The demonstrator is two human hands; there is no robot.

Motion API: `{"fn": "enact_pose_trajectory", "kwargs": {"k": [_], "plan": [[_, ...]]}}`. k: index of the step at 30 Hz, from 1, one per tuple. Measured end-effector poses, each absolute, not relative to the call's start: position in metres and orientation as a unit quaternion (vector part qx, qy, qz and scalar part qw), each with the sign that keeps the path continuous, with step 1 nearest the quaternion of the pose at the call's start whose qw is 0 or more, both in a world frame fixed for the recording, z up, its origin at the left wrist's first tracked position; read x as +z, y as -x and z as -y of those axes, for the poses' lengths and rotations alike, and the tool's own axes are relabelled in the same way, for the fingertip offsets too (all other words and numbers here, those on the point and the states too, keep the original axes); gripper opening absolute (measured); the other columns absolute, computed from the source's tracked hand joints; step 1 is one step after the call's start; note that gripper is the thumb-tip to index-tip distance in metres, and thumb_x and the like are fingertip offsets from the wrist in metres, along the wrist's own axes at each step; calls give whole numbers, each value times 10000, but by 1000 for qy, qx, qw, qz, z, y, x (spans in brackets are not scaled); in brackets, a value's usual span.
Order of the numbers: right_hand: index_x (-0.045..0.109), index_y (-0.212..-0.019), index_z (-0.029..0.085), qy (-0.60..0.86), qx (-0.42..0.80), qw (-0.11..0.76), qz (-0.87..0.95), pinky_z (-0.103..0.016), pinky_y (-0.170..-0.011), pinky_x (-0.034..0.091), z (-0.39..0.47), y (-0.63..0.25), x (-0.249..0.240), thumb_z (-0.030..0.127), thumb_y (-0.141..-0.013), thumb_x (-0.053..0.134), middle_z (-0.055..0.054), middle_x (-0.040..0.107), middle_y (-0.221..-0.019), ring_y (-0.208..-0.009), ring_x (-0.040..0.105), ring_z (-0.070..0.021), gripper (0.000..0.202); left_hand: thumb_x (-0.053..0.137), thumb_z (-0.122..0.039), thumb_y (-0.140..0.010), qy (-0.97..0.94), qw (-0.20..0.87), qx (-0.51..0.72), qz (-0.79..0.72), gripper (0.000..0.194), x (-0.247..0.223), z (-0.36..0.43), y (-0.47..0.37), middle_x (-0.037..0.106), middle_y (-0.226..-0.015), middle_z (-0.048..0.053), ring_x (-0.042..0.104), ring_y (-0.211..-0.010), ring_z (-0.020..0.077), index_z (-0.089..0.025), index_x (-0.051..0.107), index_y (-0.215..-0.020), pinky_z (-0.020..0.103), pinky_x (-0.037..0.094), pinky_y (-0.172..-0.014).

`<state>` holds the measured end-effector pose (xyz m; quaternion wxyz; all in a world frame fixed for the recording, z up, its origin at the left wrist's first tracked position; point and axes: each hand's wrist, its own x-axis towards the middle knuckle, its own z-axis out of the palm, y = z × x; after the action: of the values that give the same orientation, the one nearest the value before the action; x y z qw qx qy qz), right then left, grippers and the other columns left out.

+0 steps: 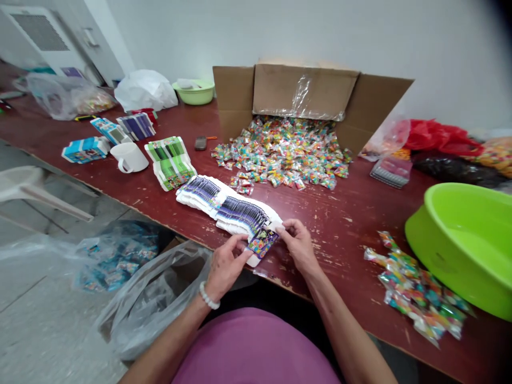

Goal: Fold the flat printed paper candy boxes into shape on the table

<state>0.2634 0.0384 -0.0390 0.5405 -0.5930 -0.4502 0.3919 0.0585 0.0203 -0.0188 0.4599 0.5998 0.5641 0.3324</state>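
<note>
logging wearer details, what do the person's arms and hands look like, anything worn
Both forearms are bare, no sleeves and no gloves. The left hand has a white beaded bracelet at the wrist. The right hand shows no bracelet or watch; rings cannot be made out.

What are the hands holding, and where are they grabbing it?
Both hands hold one small colourful card. The left hand pinches its lower left edge, and the right hand pinches its upper right corner.

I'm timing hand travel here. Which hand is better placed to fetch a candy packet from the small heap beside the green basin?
Right, probably. The right hand is nearer the candy packets by the green basin; the left hand, also on the purple card, would have to cross over.
</note>
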Motion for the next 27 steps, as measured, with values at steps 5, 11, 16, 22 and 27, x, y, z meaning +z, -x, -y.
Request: {"fn": "enact_pose_trajectory", "kwargs": {"k": [5, 11, 16, 22, 27], "plan": [[598, -912, 212, 452, 532, 567, 437, -247, -663, 487, -24, -251, 3, 370, -772, 732, 10, 643, -818, -708, 592, -123, 250, 776, -364, -739, -486, 774, 241, -328, 503, 20, -17, -55, 704, -1090, 107, 634, -1021, 245, -149, 656, -1177, 333, 468, -899], [599, -995, 230, 393, 627, 542, 398, -162, -410, 374, -9, -235, 20, 387, -793, 745, 32, 601, -776, -521, 507, -70, 294, 833, -470, -650, -407, 847, 227, -255, 501, 22, -9, -67, 719, -882, 118, 693, -740, 233, -117, 718, -988, 294, 525, -644], [565, -1151, 269, 359, 650, 542, 394, -179, -371, 408, -4, -231, 11, 425, -864, 667, -1, 648, -941, -423, 496, -40, 342, 863, -403, -631, -426, 806, 263, -317, 394, 16, -13, -67, 699, -725, 77, 674, -610, 173, -93, 707, -819, 245, 520, -586], [550, -1269, 303, 457, 510, 551, 476, -216, -543, 530, 4, -232, 19, 303, -771, 763, -58, 609, -1179, -695, 607, -105, 541, 814, -398, -711, -443, 761, 299, -367, 340, 21, -16, -68, 695, -705, 51, 648, -573, 149, -107, 689, -835, 255, 543, -558], [664, -1043, 205, 461, 588, 517, 417, -231, -452, 484, 4, -226, 15, 377, -783, 727, -10, 670, -789, -526, 578, -114, 318, 792, -416, -733, -442, 735, 312, -408, 347, 18, -12, -74, 666, -676, 30, 609, -548, 131, -107, 666, -826, 267, 543, -556]]}}
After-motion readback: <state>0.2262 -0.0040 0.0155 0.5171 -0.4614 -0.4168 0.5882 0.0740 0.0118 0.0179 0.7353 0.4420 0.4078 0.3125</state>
